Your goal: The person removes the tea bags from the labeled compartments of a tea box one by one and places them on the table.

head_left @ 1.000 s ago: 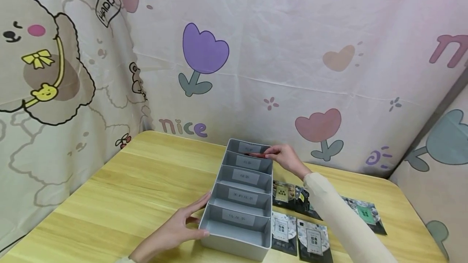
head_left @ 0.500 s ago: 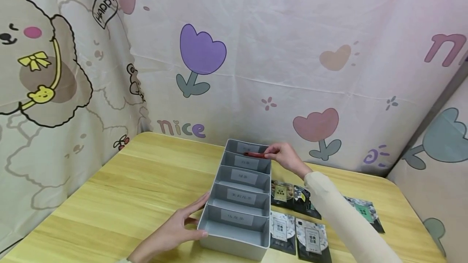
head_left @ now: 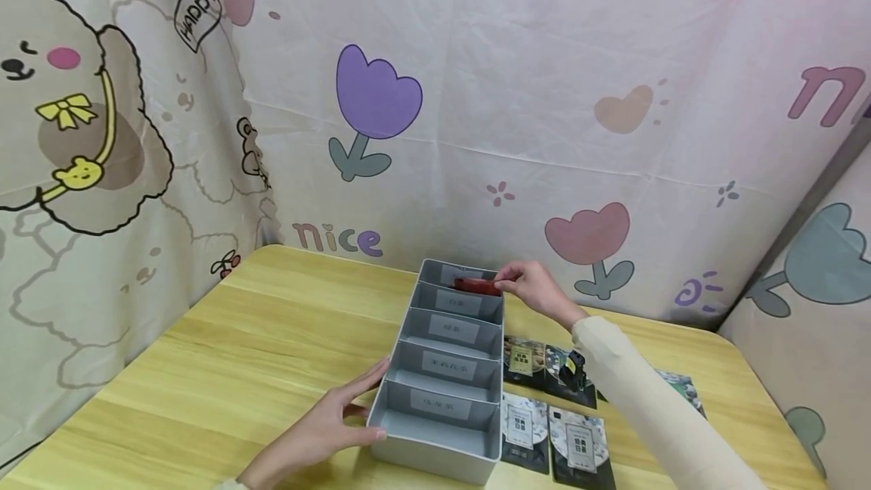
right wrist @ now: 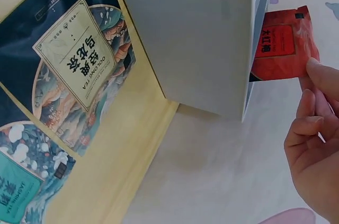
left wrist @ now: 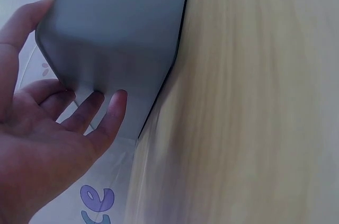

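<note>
In the head view, my right hand [head_left: 534, 287] pinches a red tea packet [head_left: 476, 286] by its end, at the far compartment of a grey divided box [head_left: 435, 460]. The right wrist view shows the packet [right wrist: 280, 44] with black lettering, thumb and fingers at one edge, its other end behind the box wall [right wrist: 196, 33]. My left hand [head_left: 330, 422] rests against the near left corner of the box, thumb at the front rim. Fingertips [left wrist: 117, 102] touch the outer side wall in the left wrist view. Labels mark the compartments, such as a white label [head_left: 440, 404] on the nearest divider.
Right of the box lie several dark tea packets: an oolong packet [head_left: 522, 360], a packet with a small black object [head_left: 574, 370] over it, two pale-labelled packets [head_left: 520, 429] and a green-labelled one, partly behind my right sleeve [head_left: 653, 407]. A patterned curtain [head_left: 463, 195] hangs behind the wooden table [head_left: 272, 339].
The red packet has risen and tilted at the far compartment, so more of its face shows. My right hand has lifted slightly; the left hand and the box stay in place.
</note>
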`<control>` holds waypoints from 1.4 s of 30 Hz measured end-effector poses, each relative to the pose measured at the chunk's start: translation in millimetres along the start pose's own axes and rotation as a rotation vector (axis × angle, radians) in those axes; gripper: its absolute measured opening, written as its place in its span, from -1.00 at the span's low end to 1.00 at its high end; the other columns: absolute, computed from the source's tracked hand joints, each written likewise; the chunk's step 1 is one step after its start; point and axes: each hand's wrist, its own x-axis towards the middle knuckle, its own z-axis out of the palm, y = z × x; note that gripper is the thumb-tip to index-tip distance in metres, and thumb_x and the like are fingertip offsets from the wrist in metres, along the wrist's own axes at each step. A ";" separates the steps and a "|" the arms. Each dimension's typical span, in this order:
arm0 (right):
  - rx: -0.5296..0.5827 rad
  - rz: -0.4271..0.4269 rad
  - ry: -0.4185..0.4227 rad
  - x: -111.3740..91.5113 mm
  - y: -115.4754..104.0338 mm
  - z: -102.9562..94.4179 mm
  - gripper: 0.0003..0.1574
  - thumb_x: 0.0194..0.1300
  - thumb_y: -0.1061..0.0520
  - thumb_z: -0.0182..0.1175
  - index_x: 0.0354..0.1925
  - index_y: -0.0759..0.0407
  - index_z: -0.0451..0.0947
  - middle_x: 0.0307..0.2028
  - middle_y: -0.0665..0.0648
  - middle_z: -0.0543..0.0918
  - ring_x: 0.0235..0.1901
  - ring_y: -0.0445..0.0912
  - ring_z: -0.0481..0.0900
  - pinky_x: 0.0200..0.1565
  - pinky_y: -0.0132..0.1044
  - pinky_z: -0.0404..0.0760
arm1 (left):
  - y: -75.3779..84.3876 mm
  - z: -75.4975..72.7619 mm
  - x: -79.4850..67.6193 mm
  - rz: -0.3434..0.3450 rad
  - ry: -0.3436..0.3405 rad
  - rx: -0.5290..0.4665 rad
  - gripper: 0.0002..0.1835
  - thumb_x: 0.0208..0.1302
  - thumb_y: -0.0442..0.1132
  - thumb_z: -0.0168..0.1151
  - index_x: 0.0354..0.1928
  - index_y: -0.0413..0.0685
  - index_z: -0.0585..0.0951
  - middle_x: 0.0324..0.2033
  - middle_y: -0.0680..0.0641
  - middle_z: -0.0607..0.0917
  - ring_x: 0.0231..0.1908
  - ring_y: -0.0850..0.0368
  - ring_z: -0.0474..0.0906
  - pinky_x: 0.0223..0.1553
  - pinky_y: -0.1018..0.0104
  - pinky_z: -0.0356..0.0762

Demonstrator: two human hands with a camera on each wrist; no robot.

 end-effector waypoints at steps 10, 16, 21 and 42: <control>-0.060 -0.072 0.117 0.0 -3.5 -3.1 -0.93 0.30 0.25 0.24 -0.27 0.23 0.65 -0.35 0.08 0.67 -0.34 0.04 0.52 -0.35 -0.20 0.49 | 0.9 -0.4 0.0 -0.011 0.001 0.008 -0.14 0.22 -0.30 0.33 0.49 -0.13 0.11 0.44 -0.34 0.00 0.24 0.50 0.15 0.07 0.29 0.46; -0.076 -0.111 0.170 0.2 -3.9 -7.2 -0.94 0.29 0.24 0.26 -0.26 0.21 0.66 -0.39 0.06 0.67 -0.37 -0.02 0.52 -0.36 -0.20 0.49 | 0.8 0.7 0.4 0.008 0.008 0.002 -0.15 0.20 -0.32 0.33 0.48 -0.19 0.12 0.43 -0.37 -0.01 0.24 0.49 0.16 0.05 0.31 0.47; -0.077 -0.128 0.188 -0.3 -5.2 -12.9 -0.93 0.30 0.24 0.25 -0.25 0.19 0.66 -0.39 0.04 0.67 -0.35 -0.05 0.54 -0.28 -0.16 0.49 | 0.1 1.3 0.3 0.015 0.012 -0.004 -0.14 0.20 -0.33 0.34 0.48 -0.18 0.12 0.43 -0.37 -0.01 0.24 0.49 0.16 0.05 0.33 0.47; 0.327 0.176 0.163 -13.0 1.3 -20.0 -0.72 0.33 0.12 0.24 -0.11 0.32 0.62 -0.39 0.05 0.60 -0.39 -0.03 0.39 -0.43 -0.32 0.41 | 1.0 1.8 -0.1 0.000 0.008 -0.009 -0.14 0.21 -0.32 0.33 0.49 -0.12 0.12 0.43 -0.35 -0.01 0.24 0.51 0.14 0.05 0.30 0.47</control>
